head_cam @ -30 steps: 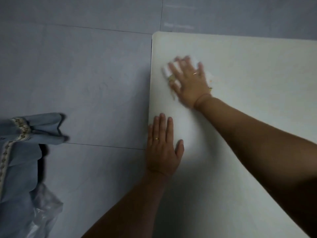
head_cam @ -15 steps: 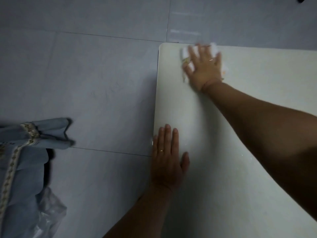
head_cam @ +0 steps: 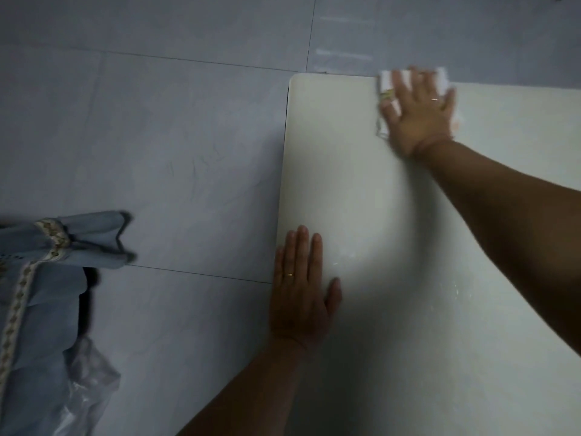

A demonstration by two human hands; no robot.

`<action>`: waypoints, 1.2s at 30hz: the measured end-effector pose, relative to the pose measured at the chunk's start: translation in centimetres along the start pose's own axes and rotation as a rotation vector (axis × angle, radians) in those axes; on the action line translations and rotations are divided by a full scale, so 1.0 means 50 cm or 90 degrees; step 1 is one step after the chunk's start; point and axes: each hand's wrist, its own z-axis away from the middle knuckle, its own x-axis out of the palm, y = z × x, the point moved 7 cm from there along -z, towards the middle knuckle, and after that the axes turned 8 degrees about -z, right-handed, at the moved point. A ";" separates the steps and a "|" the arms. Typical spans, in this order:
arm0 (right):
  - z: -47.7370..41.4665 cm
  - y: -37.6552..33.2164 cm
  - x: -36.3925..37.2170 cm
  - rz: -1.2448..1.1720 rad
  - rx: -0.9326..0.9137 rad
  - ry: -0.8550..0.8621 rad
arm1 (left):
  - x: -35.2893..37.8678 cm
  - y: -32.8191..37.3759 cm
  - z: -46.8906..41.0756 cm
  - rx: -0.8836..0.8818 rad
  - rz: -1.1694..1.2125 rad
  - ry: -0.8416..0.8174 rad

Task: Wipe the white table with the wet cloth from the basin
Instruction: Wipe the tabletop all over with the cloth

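The white table [head_cam: 361, 190] fills the right half of the head view, its rounded far-left corner near the top. My right hand [head_cam: 419, 116] presses flat on a white wet cloth [head_cam: 441, 81] at the table's far edge; the cloth shows around my fingers and is mostly covered by the hand. My left hand [head_cam: 300, 289] lies flat, fingers together, on the table's left edge, holding nothing. The basin is not in view.
Grey tiled floor [head_cam: 157, 136] lies to the left and beyond the table. A light blue garment with patterned trim [head_cam: 37, 278] and a clear plastic bag [head_cam: 85, 391] sit at the lower left.
My right hand has slid the cloth from near the left edge up to the far edge, then rightward along it. My left hand stays planted.
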 end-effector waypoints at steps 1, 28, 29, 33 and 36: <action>0.006 0.040 -0.010 -0.009 0.076 0.014 | 0.000 0.000 0.000 -0.001 0.003 -0.001; 0.287 0.104 0.031 0.017 -0.019 -0.005 | 0.004 0.003 -0.002 0.007 -0.077 -0.037; 0.292 0.139 0.024 -0.008 0.072 0.018 | 0.004 0.003 -0.003 0.006 -0.078 -0.036; 0.349 0.064 0.062 -0.044 0.226 0.036 | 0.004 0.007 -0.002 0.003 -0.090 -0.072; 0.434 -0.049 0.107 0.006 -0.040 -0.040 | -0.004 0.012 -0.003 0.004 -0.091 -0.084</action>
